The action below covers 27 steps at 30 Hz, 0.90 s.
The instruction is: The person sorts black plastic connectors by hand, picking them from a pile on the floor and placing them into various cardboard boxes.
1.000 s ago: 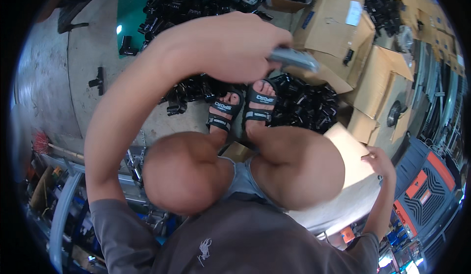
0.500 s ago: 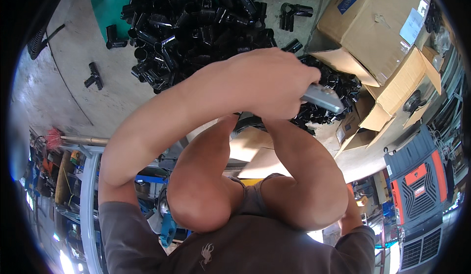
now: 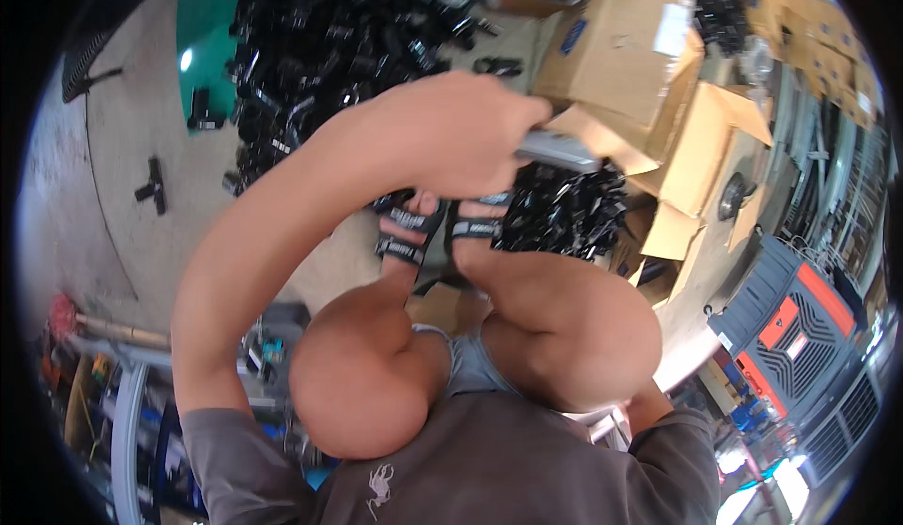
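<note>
My left hand (image 3: 478, 135) is closed around a flat grey phone (image 3: 562, 151), whose far end sticks out to the right past my fingers. My left arm crosses in front of my body and hides part of the floor. Beyond the hand lies a large heap of glossy black tubular fittings (image 3: 324, 55). A smaller pile of black parts (image 3: 562, 210) is right of my feet, just below the phone. My right arm goes down behind my right knee, and that hand is hidden.
Open cardboard boxes (image 3: 616, 40) stand to the right of the heap. A grey and orange machine (image 3: 795, 337) is at the far right. Single black fittings (image 3: 152, 186) lie on the left floor, near a green sheet (image 3: 199, 55). A metal frame (image 3: 129, 421) stands lower left.
My view has shifted, so my sandalled feet and more boxes now show. My left hand, still holding the phone, appears farther left and slightly higher.
</note>
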Tool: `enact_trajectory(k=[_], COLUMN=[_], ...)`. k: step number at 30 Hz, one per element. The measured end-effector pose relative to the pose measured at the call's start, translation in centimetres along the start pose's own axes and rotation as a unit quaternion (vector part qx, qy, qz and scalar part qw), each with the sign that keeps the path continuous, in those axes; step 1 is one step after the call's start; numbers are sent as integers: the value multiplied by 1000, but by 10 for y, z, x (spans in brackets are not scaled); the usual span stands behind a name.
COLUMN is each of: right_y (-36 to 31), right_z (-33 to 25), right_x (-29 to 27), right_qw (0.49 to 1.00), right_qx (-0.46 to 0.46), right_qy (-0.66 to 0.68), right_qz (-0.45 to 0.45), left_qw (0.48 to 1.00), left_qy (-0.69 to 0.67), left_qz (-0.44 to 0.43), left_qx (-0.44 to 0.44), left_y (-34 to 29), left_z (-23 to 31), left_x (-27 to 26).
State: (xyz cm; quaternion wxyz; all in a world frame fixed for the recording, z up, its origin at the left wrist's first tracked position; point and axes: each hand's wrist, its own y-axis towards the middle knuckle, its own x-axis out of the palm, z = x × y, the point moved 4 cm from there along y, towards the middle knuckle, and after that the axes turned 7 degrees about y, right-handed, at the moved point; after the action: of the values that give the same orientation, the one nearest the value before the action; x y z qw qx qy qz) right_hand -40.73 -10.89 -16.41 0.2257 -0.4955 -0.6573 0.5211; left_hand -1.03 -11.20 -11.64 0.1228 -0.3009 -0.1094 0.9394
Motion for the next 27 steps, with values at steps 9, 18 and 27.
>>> enact_trajectory(k=[9,18,27], right_y=[35,-88,-42], right_z=[74,296,460], right_x=[-7,-4,58], right_qw=[919,522,704], right_qx=[-97,176,365], right_qy=[82,150,349], right_qz=[372,821,499], left_qw=[993,964,924], left_qy=[19,-131,-149], left_qz=[89,162,183], left_qx=[-75,-167,-302], left_y=[-110,-180,-190], left_z=[92,141,72], left_x=[-4,14,20])
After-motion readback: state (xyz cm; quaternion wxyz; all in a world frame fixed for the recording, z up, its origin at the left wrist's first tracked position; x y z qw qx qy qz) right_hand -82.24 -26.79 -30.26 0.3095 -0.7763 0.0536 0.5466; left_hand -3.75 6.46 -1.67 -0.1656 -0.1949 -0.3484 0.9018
